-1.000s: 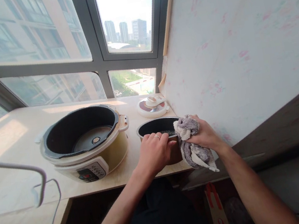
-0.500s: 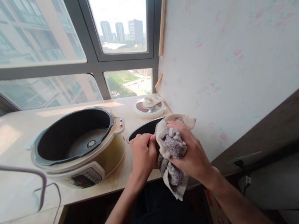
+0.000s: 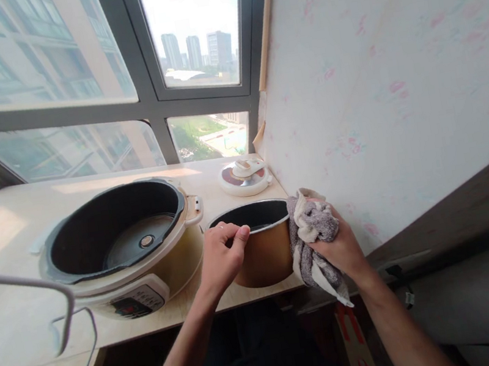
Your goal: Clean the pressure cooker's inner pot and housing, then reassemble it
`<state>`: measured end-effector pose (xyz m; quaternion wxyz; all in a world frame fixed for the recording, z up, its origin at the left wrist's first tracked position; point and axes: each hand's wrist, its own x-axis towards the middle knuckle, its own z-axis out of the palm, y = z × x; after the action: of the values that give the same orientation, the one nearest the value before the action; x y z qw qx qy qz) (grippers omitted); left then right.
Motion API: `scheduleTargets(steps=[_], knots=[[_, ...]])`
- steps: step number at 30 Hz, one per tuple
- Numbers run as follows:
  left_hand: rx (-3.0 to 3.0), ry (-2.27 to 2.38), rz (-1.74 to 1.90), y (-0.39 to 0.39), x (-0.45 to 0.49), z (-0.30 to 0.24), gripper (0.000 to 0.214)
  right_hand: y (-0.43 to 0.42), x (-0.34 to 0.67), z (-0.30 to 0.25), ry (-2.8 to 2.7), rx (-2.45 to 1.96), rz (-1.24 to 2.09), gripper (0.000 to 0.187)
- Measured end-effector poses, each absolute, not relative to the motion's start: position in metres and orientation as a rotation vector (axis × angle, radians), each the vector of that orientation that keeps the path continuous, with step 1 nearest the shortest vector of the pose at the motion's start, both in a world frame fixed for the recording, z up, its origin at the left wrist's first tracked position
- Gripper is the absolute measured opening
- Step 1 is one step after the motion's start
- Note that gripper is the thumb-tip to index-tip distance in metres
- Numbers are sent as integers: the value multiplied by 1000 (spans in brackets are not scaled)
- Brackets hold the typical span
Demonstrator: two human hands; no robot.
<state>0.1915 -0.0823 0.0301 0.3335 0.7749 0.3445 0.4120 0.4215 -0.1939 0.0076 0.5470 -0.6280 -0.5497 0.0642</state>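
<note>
The gold-brown pot stands mouth up near the front edge of the pale wooden countertop, its inside dark and its rim a bright metal line. At the pot's left side is the left hand, curled at the rim with the thumb lying along its near edge and a ring on one finger; how the other fingertips meet the metal is hard to make out, since the hand hides them. At the pot's right side, the right hand is clamped on a bunched grey-and-cream cloth — the cloth lies against the outside of the pot, as far as this angle shows, with a loose end hanging below the fist. The two hands are apart, the pot's front wall showing between them.

To the left of the pot sits a large cooker — lidless, its wide black mouth facing up, its control panel toward the front. Behind the pot a round white lid with a handle on top rests on the wood. Farther back beyond the pot is a grey window frame, and to the pot's right rises a flower-patterned wall. Below the pot, a little to its right, is a paper bag with red handles.
</note>
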Motion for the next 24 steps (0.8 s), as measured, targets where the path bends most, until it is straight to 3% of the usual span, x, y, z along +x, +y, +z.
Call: scheduleTargets(steps=[4, 11, 16, 24], knots=[[1977, 875, 1028, -73, 186, 31, 46, -179, 446, 8, -1356, -1440, 283, 69], [1894, 874, 982, -68, 177, 30, 46, -142, 475, 1, -1297, -1359, 459, 58], [1872, 891, 973, -67, 174, 26, 45, -155, 456, -8, -1307, -1281, 239, 53], [1907, 858, 947, -67, 178, 29, 45, -210, 371, 0, -1667, -1194, -149, 69]])
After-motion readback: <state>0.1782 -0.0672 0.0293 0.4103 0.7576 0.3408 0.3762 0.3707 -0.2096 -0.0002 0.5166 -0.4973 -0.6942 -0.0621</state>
